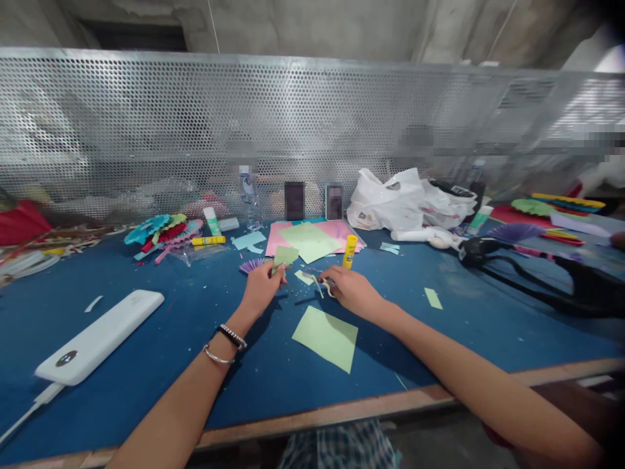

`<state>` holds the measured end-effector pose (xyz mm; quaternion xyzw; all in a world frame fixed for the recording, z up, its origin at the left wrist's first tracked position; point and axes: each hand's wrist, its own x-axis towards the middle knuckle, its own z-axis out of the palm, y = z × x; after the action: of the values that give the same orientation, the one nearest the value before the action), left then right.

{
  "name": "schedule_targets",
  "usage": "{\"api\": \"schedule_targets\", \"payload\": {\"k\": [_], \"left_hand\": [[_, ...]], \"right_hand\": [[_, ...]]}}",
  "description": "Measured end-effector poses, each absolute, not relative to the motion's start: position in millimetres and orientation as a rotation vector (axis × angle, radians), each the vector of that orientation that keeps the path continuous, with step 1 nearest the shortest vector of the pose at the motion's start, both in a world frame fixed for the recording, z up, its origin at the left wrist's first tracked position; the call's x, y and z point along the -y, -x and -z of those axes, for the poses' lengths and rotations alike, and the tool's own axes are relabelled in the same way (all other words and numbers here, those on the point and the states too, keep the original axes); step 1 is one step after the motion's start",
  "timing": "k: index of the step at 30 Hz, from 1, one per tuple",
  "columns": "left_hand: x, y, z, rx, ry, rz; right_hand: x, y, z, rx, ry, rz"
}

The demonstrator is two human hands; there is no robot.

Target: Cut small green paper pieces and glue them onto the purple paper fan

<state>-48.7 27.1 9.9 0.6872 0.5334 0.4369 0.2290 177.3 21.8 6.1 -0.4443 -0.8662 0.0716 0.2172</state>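
My left hand (263, 284) is raised a little above the blue table, its fingers pinched on a small folded piece of light green paper (284, 256). My right hand (349, 289) rests on the table with its fingers closed around small scissors (322, 285), whose tips point left toward a green scrap (305, 277). A larger light green sheet (326, 337) lies flat in front of both hands. A yellow glue stick (349, 252) stands upright just behind my right hand.
Pink and green sheets (312, 240) lie behind the hands, with a purple paper fan (251, 265) beside them. A white power bank (100, 337) sits at the left, folded fans (161, 231) at the back left, white plastic bags (405, 198) and a black strap (537, 277) at the right. A perforated metal screen (312, 130) backs the table.
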Motion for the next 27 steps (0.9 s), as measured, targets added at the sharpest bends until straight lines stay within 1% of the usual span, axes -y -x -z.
{"api": "schedule_targets", "payload": {"k": [1, 5, 6, 8, 11, 16, 20, 27], "left_hand": [[-25, 48, -11, -1.449, -1.903, -1.206], [-19, 44, -17, -1.297, -1.892, -1.195], [-17, 43, -18, -1.267, -1.881, -1.189], [-16, 42, -20, -1.222, -1.855, -1.169], [-15, 42, -22, -1.186, -1.838, -1.119], [-16, 41, -19, -1.169, -1.858, -0.994], [-16, 40, -15, -1.166, -1.893, -0.965], [-14, 37, -12, -1.108, -1.969, -0.879]], "right_hand": [[-24, -177, -7, 2.319, 1.222, -0.341], [-34, -179, -9, 2.018, 1.020, -1.123], [-36, -179, -10, 1.967, 0.974, -1.261], [-39, -181, -11, 1.919, 0.924, -1.421], [-40, -185, -12, 2.004, 0.880, -1.503], [-39, -187, -15, 2.150, 0.854, -1.511], [-38, -188, -17, 2.186, 0.813, -1.559], [-38, -189, -15, 2.320, 0.823, -1.504]]}}
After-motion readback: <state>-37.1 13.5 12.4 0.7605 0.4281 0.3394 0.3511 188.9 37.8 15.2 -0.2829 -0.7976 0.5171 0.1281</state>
